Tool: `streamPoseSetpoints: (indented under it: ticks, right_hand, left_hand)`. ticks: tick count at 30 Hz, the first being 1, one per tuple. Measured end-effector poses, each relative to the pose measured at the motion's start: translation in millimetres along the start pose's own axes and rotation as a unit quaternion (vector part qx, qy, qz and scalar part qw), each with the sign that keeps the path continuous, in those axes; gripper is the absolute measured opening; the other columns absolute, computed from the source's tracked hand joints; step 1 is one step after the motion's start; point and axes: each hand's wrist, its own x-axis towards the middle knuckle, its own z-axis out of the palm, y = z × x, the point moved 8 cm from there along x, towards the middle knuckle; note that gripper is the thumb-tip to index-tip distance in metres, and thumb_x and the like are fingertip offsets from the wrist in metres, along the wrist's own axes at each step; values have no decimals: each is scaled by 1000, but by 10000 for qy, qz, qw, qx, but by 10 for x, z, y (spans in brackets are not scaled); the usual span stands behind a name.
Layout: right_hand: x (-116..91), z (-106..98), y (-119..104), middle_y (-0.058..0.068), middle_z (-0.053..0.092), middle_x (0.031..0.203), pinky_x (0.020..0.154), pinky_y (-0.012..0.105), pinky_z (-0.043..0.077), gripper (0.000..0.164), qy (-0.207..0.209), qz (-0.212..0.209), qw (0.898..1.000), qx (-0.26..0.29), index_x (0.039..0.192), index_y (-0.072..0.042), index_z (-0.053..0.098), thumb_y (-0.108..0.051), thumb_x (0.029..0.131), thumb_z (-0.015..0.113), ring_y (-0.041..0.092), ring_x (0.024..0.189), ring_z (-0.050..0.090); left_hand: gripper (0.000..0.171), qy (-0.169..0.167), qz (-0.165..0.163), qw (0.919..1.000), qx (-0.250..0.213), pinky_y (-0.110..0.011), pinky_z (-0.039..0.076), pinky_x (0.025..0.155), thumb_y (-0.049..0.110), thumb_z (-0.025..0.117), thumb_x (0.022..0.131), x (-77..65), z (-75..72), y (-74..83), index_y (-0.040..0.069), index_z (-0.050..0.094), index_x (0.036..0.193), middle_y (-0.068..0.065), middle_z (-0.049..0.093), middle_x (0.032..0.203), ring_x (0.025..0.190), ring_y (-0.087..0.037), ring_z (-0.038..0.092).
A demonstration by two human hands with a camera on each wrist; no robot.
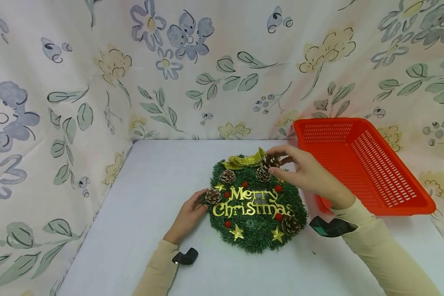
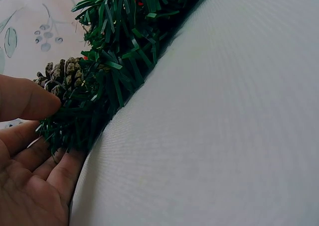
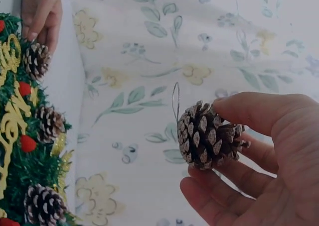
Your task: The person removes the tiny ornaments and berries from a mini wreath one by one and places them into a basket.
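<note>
A green Christmas wreath [image 1: 257, 240] lies on the white table, bearing gold "Merry Christmas" lettering [image 1: 253, 202], gold stars, red balls, several pine cones and a gold ribbon [image 1: 240, 161]. My left hand [image 1: 188, 213] grips its left edge beside a pine cone [image 1: 212, 196], thumb above and fingers underneath, as the left wrist view shows. Over the top of the wreath my right hand [image 1: 311, 174] pinches a loose pine cone [image 3: 207, 139] between thumb and fingers. A thin silvery loop [image 3: 176, 101] sticks out of this cone. In the head view it overlaps another cone [image 1: 262, 174] on the wreath.
A red perforated plastic basket [image 1: 425, 201] stands at the right, close behind my right forearm. Floral cloth [image 1: 214, 61] hangs behind the table [image 1: 148, 185] and along its left side. A small dark speck [image 1: 313, 253] lies on the table right of the wreath.
</note>
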Motion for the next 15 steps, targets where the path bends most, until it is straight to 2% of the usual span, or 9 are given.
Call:
streamPoseSetpoints:
  ticks: [3, 7, 11, 15]
  right_hand:
    - [19, -69, 36, 5, 66, 124, 87, 15, 55, 40, 31, 250, 9997, 72, 132, -12, 60, -12, 93, 73, 19, 104, 65]
    - [55, -166, 97, 6, 64, 126, 86, 15, 56, 41, 96, 567, 9982, 180, 134, -12, 59, -16, 95, 72, 20, 105, 64]
    - [85, -299, 178, 1, 61, 126, 82, 18, 57, 41, 270, 911, 9952, 225, 135, -14, 59, -21, 96, 71, 15, 105, 62]
    - [97, -445, 268, -4, 59, 127, 81, 16, 56, 42, 469, 1205, 9914, 180, 137, -18, 58, -25, 97, 70, 12, 106, 60]
  left_hand:
    - [56, -4, -52, 10000, -25, -40, 49, 111, 4, 55, 101, 7, 2, -15, 11, 40, 155, -17, 42, 159, 137, -38, 53]
    - [57, -11, -16, 10000, -4, -43, 48, 113, 4, 55, 101, -2, -4, -17, 8, 39, 155, -18, 40, 160, 139, -40, 51]
    - [57, -10, 23, 10000, -14, -44, 46, 114, 2, 54, 100, -12, -7, -14, 7, 39, 155, -20, 39, 160, 139, -41, 50]
    - [57, -8, 74, 10000, 10, -41, 48, 112, 2, 54, 100, -2, -1, -14, 6, 39, 155, -19, 41, 159, 137, -41, 52]
